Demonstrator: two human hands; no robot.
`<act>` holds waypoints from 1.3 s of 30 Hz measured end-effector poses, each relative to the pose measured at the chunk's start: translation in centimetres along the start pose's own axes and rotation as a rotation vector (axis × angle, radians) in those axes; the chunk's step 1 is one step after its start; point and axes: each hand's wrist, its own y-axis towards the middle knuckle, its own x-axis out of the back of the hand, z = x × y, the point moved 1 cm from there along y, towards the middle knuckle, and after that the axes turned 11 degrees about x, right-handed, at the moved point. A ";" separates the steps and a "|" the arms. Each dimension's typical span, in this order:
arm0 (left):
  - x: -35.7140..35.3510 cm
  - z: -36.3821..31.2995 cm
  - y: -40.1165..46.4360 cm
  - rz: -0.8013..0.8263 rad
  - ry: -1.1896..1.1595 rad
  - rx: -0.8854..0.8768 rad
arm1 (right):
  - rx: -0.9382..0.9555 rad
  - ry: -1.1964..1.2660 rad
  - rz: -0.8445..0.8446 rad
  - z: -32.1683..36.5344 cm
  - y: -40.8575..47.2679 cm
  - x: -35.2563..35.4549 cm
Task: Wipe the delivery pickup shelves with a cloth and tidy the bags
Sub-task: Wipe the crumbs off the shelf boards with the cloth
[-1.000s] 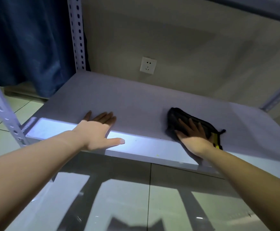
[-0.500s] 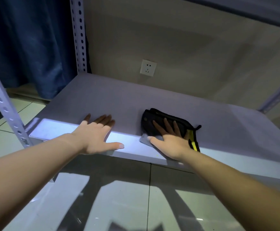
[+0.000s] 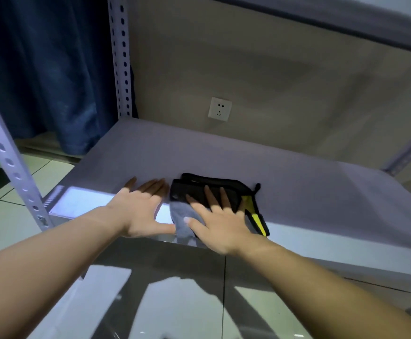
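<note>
At the shelf [image 3: 297, 182] front, the flat right hand [image 3: 220, 222] presses the cloth [image 3: 214, 192]; the left hand [image 3: 138, 211] rests open. Even pressure should wipe cleanest.

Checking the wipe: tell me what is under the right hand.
The right hand presses flat on a black cloth with grey and yellow parts, lying on the shelf. The cloth beneath the palm is covered, as is the shelf below it.

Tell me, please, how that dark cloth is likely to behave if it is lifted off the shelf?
Probably floppy: the cloth lies folded under the right hand, one grey corner drooping over the shelf edge. Likely light. It should slide readily on that smooth surface.
</note>
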 end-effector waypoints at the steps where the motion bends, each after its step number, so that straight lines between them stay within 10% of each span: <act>1: 0.1 0.7 0.0 0.011 -0.012 0.035 | 0.011 0.014 -0.010 0.3 1.2 0.1; 11: 0.6 2.1 -0.8 -0.026 0.037 0.030 | 0.258 -0.151 0.110 -6.0 -4.8 1.5; 23: 1.2 -9.5 0.4 -0.046 -0.012 -0.260 | -0.200 -0.126 -0.075 -15.6 -14.1 0.5; 30: 2.4 -17.7 0.9 -0.076 -0.113 -0.349 | -0.087 -0.128 -0.060 -18.9 -17.7 0.3; 39: 1.7 -29.9 4.6 -0.066 -0.185 -0.337 | -0.718 0.028 -0.189 -36.2 -29.2 1.2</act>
